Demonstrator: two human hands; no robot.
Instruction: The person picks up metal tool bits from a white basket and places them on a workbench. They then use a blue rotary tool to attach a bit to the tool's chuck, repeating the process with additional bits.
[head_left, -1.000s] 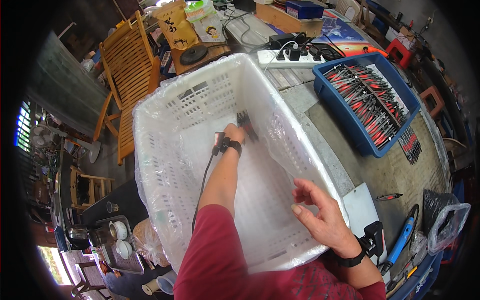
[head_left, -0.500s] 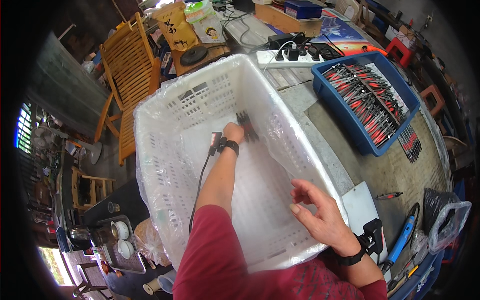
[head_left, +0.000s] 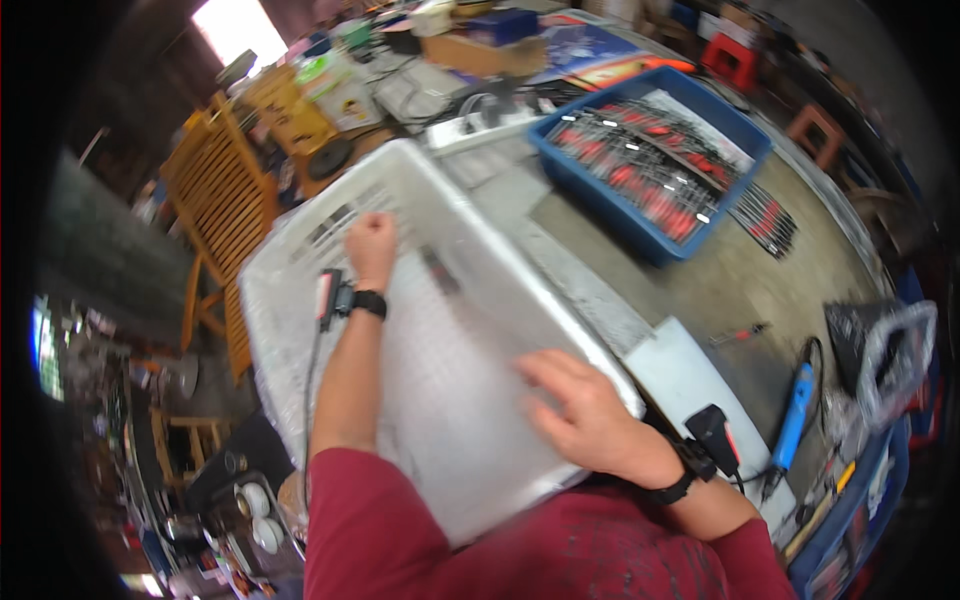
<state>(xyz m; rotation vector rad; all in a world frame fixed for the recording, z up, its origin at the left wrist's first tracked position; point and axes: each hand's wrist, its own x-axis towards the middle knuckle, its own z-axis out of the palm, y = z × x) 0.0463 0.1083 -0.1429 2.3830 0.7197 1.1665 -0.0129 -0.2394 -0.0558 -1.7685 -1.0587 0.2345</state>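
A large white plastic basket point(head_left: 520, 285), lined with clear plastic film, stands in front of me. My left hand point(head_left: 372, 245) is raised inside it near the far left wall, fingers curled, with nothing seen sticking out of them. Small dark pen-like tools point(head_left: 440, 270) with a trace of red lie on the basket's floor to the right of that hand, blurred. My right hand point(head_left: 585, 410) hovers over the basket's near right rim, open, its fingers apart and smeared by motion. Both wrists carry black bands with small devices.
On the bench at right, a blue tray point(head_left: 650, 250) holds many red-and-black pen-like tools; more lie beside it. One lone tool point(head_left: 740, 334), a blue corded power tool point(head_left: 795, 425) and a white board point(head_left: 680, 385) lie nearer. A wooden chair point(head_left: 215, 190) stands at left.
My left hand has come away from the dark tools, up and left toward the far wall. The tools stay on the basket floor. The view has shifted; my right hand remains by the rim.
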